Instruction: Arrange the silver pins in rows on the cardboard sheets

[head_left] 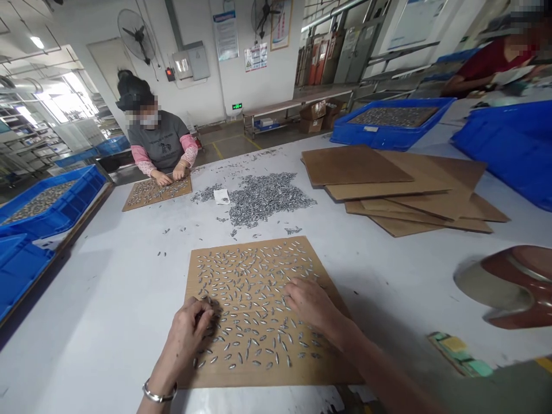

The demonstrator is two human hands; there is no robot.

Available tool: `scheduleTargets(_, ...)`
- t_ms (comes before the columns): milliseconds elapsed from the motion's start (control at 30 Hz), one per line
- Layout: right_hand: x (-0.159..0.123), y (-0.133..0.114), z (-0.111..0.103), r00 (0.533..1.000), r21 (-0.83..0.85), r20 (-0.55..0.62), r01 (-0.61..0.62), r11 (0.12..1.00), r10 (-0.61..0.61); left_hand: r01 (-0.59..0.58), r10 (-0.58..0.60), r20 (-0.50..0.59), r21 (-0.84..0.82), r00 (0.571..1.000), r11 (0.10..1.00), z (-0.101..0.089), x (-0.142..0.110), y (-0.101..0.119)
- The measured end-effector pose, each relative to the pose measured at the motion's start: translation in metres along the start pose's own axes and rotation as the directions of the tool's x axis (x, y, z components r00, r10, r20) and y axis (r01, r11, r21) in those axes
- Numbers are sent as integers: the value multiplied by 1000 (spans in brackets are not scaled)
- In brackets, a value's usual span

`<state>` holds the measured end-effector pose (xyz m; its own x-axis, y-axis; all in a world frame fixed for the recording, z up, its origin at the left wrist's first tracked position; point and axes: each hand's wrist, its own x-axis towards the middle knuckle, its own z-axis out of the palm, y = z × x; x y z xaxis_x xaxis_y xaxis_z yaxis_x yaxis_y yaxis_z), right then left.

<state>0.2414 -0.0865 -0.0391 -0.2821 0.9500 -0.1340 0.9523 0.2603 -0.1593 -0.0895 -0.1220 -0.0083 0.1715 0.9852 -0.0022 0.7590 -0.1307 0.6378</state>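
A brown cardboard sheet (276, 376) lies on the white table, covered with many small, silvery, spindle-shaped metal pieces (255, 362) spread apart from each other. Over the sheet's left edge is my left hand (187, 330), its fingers curled and closed, with some dark pieces close to the fingertips. What lies inside its grip is hidden. My right hand (311, 303) rests low over the right half of the sheet, fingers bent and pinched down among the pieces; anything between them is too small to make out. A metal bangle (159, 393) circles my left wrist.
Beyond the sheet is a heap of loose metal pieces (269, 198) with a white paper scrap (221, 197). Stacked cardboard sheets (401, 190) and blue bins (392, 123) stand right. A co-worker (161, 138) handles pieces on another sheet (157, 192). A brown-red stool (513, 287) is near right.
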Motion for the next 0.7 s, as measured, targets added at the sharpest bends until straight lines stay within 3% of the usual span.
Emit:
scheduleTargets(433, -4, 3, -6, 997, 29, -25, -66, 997, 66, -4, 4, -17, 14, 1000, 1000, 0, -1, -2)
scheduleTargets(700, -15, -5, 3, 996, 50, -94, -1, 999, 6, 1, 0, -24, 5, 1000, 1000, -2, -2, -1)
